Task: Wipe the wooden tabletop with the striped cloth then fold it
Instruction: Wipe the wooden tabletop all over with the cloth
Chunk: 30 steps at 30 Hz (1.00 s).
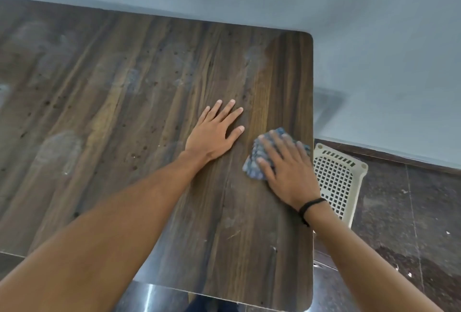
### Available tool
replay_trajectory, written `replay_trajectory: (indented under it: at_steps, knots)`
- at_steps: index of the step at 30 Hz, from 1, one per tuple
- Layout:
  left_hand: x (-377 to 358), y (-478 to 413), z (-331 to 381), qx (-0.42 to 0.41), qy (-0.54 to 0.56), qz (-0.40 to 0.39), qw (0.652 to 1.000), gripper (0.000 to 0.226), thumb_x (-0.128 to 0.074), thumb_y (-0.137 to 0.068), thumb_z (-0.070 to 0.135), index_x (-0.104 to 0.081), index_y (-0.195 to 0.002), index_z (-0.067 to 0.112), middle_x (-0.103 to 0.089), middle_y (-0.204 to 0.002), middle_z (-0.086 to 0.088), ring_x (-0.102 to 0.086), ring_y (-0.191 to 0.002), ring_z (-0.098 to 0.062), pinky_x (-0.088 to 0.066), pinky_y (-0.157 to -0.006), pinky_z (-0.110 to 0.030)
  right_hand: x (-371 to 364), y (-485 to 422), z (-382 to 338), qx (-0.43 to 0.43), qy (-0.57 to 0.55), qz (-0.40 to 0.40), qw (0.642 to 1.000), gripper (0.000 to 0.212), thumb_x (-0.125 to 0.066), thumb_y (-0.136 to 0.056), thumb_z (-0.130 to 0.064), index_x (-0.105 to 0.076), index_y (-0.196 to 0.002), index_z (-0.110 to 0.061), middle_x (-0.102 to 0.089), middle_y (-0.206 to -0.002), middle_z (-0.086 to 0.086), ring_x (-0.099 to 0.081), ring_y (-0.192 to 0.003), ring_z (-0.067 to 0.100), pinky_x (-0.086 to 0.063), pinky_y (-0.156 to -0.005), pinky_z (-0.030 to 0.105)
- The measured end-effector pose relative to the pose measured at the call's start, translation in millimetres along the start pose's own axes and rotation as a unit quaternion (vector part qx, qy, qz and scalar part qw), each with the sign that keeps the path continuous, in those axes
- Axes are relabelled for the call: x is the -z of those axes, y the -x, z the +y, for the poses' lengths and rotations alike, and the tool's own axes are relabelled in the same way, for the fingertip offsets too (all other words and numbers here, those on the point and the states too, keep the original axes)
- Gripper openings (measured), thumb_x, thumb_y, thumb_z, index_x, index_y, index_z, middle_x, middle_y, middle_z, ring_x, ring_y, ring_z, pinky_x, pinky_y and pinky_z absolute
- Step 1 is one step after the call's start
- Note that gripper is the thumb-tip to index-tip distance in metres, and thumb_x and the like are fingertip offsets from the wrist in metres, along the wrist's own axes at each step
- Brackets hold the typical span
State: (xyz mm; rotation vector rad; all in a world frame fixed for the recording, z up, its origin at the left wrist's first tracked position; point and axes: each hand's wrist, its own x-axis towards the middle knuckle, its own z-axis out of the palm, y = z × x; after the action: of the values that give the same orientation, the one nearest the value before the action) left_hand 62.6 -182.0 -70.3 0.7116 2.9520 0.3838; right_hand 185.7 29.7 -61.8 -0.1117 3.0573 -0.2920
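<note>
The dark wooden tabletop (124,102) fills most of the head view and shows pale smears and small dark spots. My left hand (212,134) lies flat on the wood with its fingers spread and nothing under it. Just to its right, my right hand (287,167) presses down on the bunched blue-and-white striped cloth (254,162), close to the table's right edge. The hand covers most of the cloth; only its left and far parts show. A black band circles my right wrist.
A cream plastic basket (336,182) with a perforated wall stands on the dark floor just past the table's right edge. A pale grey wall (374,37) runs behind and to the right of the table. The rounded near right table corner (306,304) is close to me.
</note>
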Motion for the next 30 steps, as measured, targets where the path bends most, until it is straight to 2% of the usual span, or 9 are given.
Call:
replay_trajectory:
  at_steps: [2, 3, 6, 10, 13, 19, 24, 28, 30]
  knots:
    - [-1.7, -0.9, -1.8, 0.001, 0.0, 0.003, 1.0, 0.06, -0.027, -0.102, 0.058, -0.024, -0.157, 0.035, -0.013, -0.166, 0.009, -0.004, -0.154, -0.019, -0.003, -0.124, -0.039, 3.1, -7.5, -1.5, -0.103, -0.022, 0.034, 0.994, 0.061, -0.017, -0.104, -0.056, -0.021, -0.16, -0.032, -0.021, -0.167, 0.003, -0.016, -0.154, 0.026, -0.005, -0.126, 0.048]
    - [-2.3, -1.2, -1.8, 0.0, 0.002, 0.001, 1.0, 0.06, -0.028, -0.102, 0.058, -0.025, -0.157, 0.034, -0.013, -0.166, 0.008, -0.005, -0.154, -0.02, -0.003, -0.124, -0.04, -0.6, -3.4, -13.4, -0.104, -0.018, 0.033, 0.994, 0.06, -0.018, -0.105, -0.054, -0.02, -0.16, -0.031, -0.02, -0.167, 0.004, -0.016, -0.154, 0.027, -0.006, -0.126, 0.049]
    - [2.8, 0.2, -0.1, -0.018, 0.048, -0.007, 0.999, 0.058, -0.032, -0.103, 0.054, -0.026, -0.156, 0.032, -0.013, -0.166, 0.006, -0.002, -0.154, -0.021, -0.004, -0.124, -0.042, -9.1, 20.5, -26.8, 0.031, 0.007, -0.002, 0.999, 0.058, -0.019, -0.106, -0.056, -0.016, -0.16, -0.035, -0.017, -0.168, -0.001, -0.013, -0.155, 0.022, -0.003, -0.126, 0.045]
    - [14.8, 27.6, -7.2, -0.008, 0.078, 0.063, 0.995, 0.064, -0.035, -0.103, 0.051, -0.01, -0.159, 0.034, 0.002, -0.167, 0.007, 0.007, -0.154, -0.021, 0.0, -0.123, -0.04, -10.1, 14.0, -24.0, -0.108, -0.011, 0.057, 0.992, 0.06, -0.022, -0.104, -0.054, -0.027, -0.159, -0.031, -0.028, -0.165, 0.004, -0.024, -0.152, 0.029, -0.01, -0.125, 0.05]
    - [11.9, 56.8, -10.2, 0.002, 0.063, 0.033, 0.997, 0.068, -0.034, -0.101, 0.057, -0.001, -0.158, 0.039, 0.004, -0.167, 0.008, 0.006, -0.154, -0.022, 0.001, -0.122, -0.042, -19.7, 38.3, -47.0, -0.001, 0.017, 0.02, 1.0, 0.06, -0.02, -0.104, -0.056, -0.024, -0.16, -0.033, -0.024, -0.167, 0.0, -0.019, -0.154, 0.024, -0.006, -0.125, 0.044]
    - [21.2, 68.8, -18.2, 0.027, 0.032, -0.032, 0.999, 0.071, -0.038, -0.092, 0.071, -0.032, -0.153, 0.035, -0.017, -0.165, 0.007, -0.012, -0.153, -0.02, -0.011, -0.123, -0.049, -14.4, 39.0, -41.3, -0.141, -0.002, 0.046, 0.989, 0.061, -0.022, -0.103, -0.053, -0.023, -0.16, -0.032, -0.024, -0.166, 0.002, -0.021, -0.152, 0.028, -0.008, -0.125, 0.049]
    - [36.3, 67.9, -8.8, 0.047, -0.02, -0.25, 0.967, 0.106, -0.036, -0.077, 0.09, 0.018, -0.154, 0.041, 0.032, -0.159, 0.013, 0.026, -0.149, -0.023, 0.01, -0.118, -0.059, -11.3, 47.4, -44.3, -0.116, -0.016, 0.0, 0.993, 0.063, -0.016, -0.102, -0.056, -0.013, -0.161, -0.035, -0.014, -0.169, -0.001, -0.011, -0.155, 0.025, -0.003, -0.126, 0.048]
    - [40.3, 59.5, -5.6, 0.067, 0.003, -0.301, 0.951, 0.109, -0.043, -0.078, 0.086, 0.027, -0.149, 0.043, 0.044, -0.151, 0.016, 0.036, -0.144, -0.022, 0.016, -0.115, -0.059, -6.4, 51.3, -27.0, -0.061, -0.01, -0.02, 0.998, 0.063, -0.013, -0.101, -0.06, -0.011, -0.161, -0.038, -0.012, -0.169, -0.005, -0.006, -0.156, 0.02, 0.001, -0.125, 0.043]
    - [42.9, 58.6, -7.4, 0.068, -0.009, -0.313, 0.947, 0.11, -0.044, -0.078, 0.086, 0.029, -0.149, 0.043, 0.045, -0.15, 0.016, 0.036, -0.144, -0.022, 0.015, -0.115, -0.06, -2.6, 41.5, -25.1, -0.104, -0.024, 0.001, 0.994, 0.065, -0.011, -0.101, -0.059, -0.016, -0.16, -0.035, -0.016, -0.169, -0.001, -0.011, -0.155, 0.025, -0.003, -0.125, 0.048]
